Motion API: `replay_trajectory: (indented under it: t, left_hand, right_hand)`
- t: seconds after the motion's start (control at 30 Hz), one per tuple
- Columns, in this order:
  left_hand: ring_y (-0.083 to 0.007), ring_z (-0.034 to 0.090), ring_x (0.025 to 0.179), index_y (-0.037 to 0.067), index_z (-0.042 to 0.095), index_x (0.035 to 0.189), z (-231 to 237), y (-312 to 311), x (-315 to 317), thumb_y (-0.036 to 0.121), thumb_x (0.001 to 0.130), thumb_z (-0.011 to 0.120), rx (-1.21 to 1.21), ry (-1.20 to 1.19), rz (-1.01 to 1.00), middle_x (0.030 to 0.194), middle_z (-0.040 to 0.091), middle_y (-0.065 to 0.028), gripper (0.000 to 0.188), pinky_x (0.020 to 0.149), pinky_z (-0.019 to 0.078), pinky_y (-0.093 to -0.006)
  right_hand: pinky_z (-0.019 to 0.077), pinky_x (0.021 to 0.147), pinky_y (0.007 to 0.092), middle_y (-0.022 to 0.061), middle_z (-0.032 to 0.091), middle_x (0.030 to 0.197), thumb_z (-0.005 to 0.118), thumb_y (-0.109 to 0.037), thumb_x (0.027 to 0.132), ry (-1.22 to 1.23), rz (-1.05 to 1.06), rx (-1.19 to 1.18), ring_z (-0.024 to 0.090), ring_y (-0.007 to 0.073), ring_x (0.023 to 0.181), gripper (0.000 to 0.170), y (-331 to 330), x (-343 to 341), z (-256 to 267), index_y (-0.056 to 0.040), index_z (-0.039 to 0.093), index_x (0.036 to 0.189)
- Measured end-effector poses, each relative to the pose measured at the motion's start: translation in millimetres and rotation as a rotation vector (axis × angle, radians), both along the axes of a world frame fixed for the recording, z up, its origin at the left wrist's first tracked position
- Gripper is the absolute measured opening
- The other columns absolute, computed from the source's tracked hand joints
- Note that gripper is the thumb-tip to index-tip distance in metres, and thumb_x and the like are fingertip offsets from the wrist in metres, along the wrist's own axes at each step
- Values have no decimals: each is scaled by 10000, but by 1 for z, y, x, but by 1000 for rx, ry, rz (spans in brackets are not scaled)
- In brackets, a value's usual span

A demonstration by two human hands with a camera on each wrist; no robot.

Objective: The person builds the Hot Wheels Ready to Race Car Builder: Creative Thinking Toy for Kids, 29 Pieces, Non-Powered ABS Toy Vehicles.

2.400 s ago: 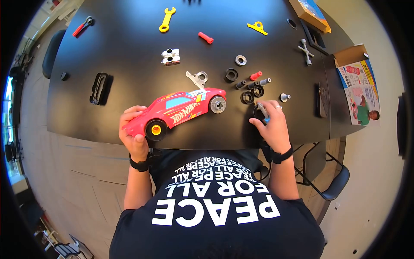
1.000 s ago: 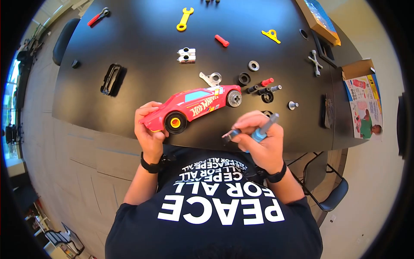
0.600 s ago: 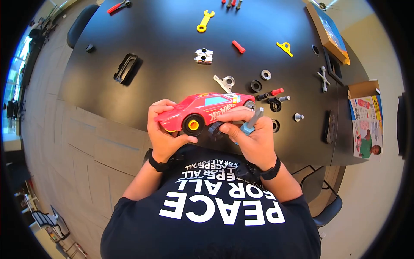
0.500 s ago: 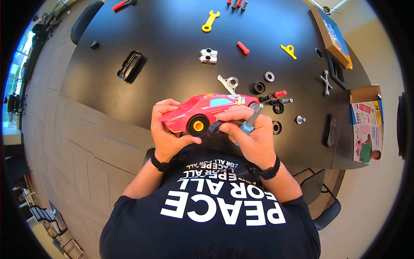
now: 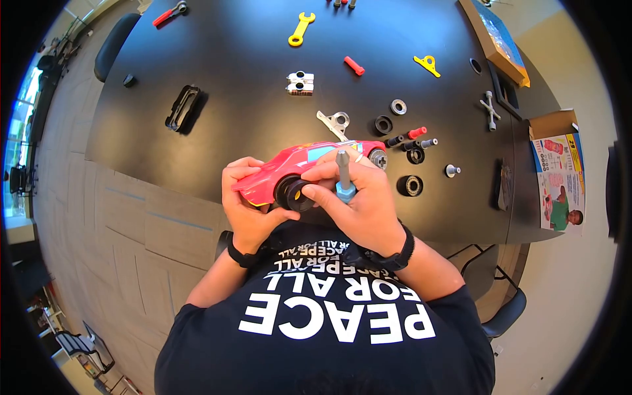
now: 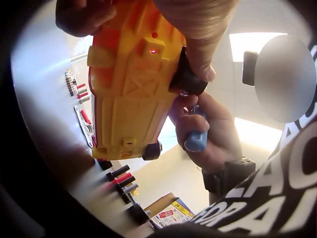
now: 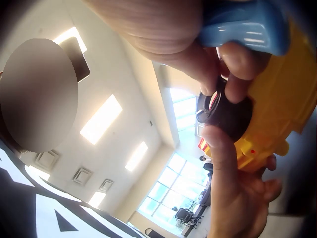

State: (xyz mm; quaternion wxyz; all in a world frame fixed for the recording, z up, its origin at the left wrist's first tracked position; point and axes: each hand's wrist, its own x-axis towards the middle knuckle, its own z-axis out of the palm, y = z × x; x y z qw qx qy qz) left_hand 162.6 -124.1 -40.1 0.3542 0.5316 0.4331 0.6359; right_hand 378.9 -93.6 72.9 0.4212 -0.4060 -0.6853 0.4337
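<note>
Toy car [image 5: 268, 176] over dark table [image 5: 240, 118], indoors

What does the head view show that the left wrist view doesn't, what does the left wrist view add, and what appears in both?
Head view only: the yellow wrench, the cross-shaped tool and the car's blue side window.
Left wrist view only: the car's broad yellow underside and bright ceiling lights.
Both: the left hand gripping the toy car, the right hand with the blue-handled tool, and the printed box.
</note>
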Motion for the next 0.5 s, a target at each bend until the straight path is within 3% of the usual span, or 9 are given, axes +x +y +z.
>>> replay_trajectory:
  t: [0.2, 0.5]
  left_hand:
    - [-243, 633, 1203, 48, 522, 1307, 3, -2, 0, 453, 532, 1135, 28, 77, 47, 1350, 549, -151, 1068, 1048, 559, -398]
    - [-243, 637, 1188, 45, 536, 1288, 3, -2, 2, 457, 529, 1136, 37, 105, 74, 1332, 559, -149, 1052, 1031, 557, -395]
  right_hand:
    - [568, 802, 360, 122, 730, 964, 845, 1, 908, 74, -17, -87, 737, 272, 861, 172, -3, -3, -9, 17, 784, 1068]
    - [558, 758, 361, 125, 714, 965, 844, -7, 912, -15, -90, 134, 716, 272, 825, 139, -6, -13, -5, 23, 768, 1025]
